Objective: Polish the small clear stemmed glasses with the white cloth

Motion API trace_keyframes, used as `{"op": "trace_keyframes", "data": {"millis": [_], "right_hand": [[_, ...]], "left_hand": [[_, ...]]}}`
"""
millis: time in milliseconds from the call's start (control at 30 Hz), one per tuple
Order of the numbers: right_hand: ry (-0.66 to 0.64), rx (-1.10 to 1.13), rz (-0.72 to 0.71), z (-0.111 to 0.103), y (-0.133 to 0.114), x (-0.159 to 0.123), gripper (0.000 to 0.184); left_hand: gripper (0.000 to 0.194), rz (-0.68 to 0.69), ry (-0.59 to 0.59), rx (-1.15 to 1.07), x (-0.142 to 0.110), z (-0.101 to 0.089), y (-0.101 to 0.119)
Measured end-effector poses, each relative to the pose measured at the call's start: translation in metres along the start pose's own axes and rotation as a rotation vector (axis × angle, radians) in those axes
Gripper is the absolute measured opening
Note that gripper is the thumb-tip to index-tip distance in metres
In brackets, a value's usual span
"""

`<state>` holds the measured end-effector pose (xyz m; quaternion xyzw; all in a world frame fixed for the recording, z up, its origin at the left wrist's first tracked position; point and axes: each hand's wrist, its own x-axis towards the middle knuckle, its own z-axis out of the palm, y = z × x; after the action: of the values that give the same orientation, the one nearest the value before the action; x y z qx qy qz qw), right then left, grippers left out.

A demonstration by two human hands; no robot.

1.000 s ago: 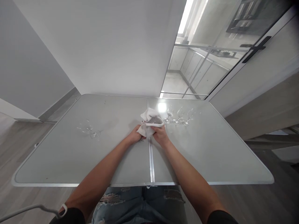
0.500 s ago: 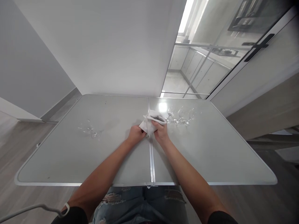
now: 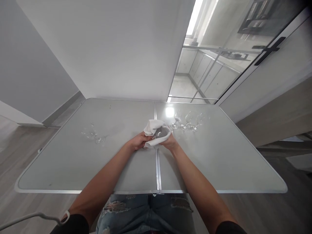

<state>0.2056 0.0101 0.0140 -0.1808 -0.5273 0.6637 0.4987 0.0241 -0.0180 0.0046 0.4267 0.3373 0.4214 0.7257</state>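
Over the seam of the table a clear wine glass (image 3: 160, 132) lies tilted inside a folded white cloth (image 3: 153, 124), its bowl toward the right. My left hand (image 3: 139, 141) is closed at the glass's stem end, with the cloth's left edge beside it. From the right, my right hand (image 3: 170, 141) cups the cloth against the bowl; the cloth hides most of its fingers. Just right of the cloth stand three clear stemmed glasses in a row: a near one (image 3: 174, 125), a middle one (image 3: 184, 126) and an outer one (image 3: 194, 127).
On the table's left half lie clear glasses, one (image 3: 99, 139) with its round foot showing; their outlines are faint. The pale table (image 3: 219, 162) has a metal rim and a central metal seam (image 3: 158, 172). A wall (image 3: 117, 52) and glazed door (image 3: 204, 71) rise behind it.
The cloth has unfolded around the glass, so the bowl now shows plainly. Both hands have shifted slightly down, and my left hand has moved a little to the left.
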Motion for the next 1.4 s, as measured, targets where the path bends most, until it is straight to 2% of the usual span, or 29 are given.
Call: {"op": "trace_keyframes", "data": {"millis": [67,167,267,367,433,500,567,633,767,833,967,1067,1133,1200,1300,1400], "right_hand": [[0.045,-0.034,-0.050,0.002,0.000,0.002,0.082],[0.157,-0.083,-0.121,0.007,-0.002,0.005,0.072],[0.246,-0.183,-0.164,0.014,-0.006,0.007,0.056],[0.285,-0.397,-0.190,0.017,-0.016,0.007,0.034],[0.306,-0.534,-0.197,0.018,-0.022,0.006,0.020],[0.344,-0.602,-0.186,0.016,-0.026,0.006,0.025],[0.396,-0.567,-0.139,0.013,-0.025,0.008,0.037],[0.466,-0.422,-0.064,0.010,-0.021,0.012,0.042],[0.520,-0.095,0.024,0.009,-0.014,0.016,0.034],[0.478,-0.116,-0.017,0.011,-0.014,0.014,0.032],[0.267,-0.445,-0.198,0.008,-0.023,0.007,0.031],[0.059,-0.671,-0.314,0.002,-0.028,0.007,0.039],[-0.076,-0.769,-0.321,-0.001,-0.028,0.009,0.028],[-0.137,-0.834,-0.318,0.000,-0.026,0.010,0.019],[-0.031,-0.867,-0.334,0.004,-0.023,0.009,0.015],[0.137,-0.756,-0.267,0.010,-0.022,0.007,0.013]], "left_hand": [[0.039,0.117,0.012,0.101,0.003,0.004,0.000],[0.028,0.349,0.045,0.420,0.005,0.006,0.001],[0.019,0.531,0.180,0.773,0.004,0.001,0.001],[0.020,0.607,0.323,1.052,0.002,-0.003,0.001],[0.020,0.618,0.363,1.188,0.001,-0.003,0.001],[0.021,0.605,0.368,1.282,0.000,-0.001,0.001],[0.021,0.574,0.370,1.311,0.000,0.002,0.002],[0.022,0.536,0.372,1.259,-0.001,0.006,0.003],[0.029,0.454,0.329,0.999,0.001,0.010,0.003],[0.035,0.384,0.286,0.840,0.002,0.009,0.002],[0.034,0.227,0.215,0.643,0.005,0.004,-0.002],[0.026,0.275,0.208,0.750,0.006,-0.001,-0.003],[0.022,0.364,0.225,0.930,0.005,-0.004,-0.003],[0.022,0.428,0.258,1.117,0.005,-0.006,-0.001],[0.023,0.496,0.299,1.283,0.003,-0.008,-0.001],[0.023,0.556,0.314,1.339,0.001,-0.007,-0.001]]}}
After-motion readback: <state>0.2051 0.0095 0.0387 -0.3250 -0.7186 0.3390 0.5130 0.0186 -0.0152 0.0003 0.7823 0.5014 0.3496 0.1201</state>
